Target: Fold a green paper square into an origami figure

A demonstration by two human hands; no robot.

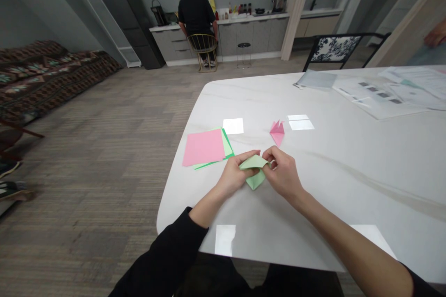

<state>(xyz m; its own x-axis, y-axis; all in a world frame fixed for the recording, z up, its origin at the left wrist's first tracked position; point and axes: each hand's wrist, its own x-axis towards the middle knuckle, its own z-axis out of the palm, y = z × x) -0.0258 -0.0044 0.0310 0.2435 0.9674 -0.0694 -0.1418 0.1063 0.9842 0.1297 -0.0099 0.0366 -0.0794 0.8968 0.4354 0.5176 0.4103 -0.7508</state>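
Grip of each hand is closed, the left hand (237,175) and right hand (283,171) pinching a folded green paper (255,180) over the table (348,185), their fingers hiding much of it, so its exact folds are hard to make out. Just beyond that paper lies a small folded pink paper (277,132); to its left, a pink sheet (203,147) partly covers green sheets (227,146). Far beyond it, printed sheets (383,95) run off the view's right edge.
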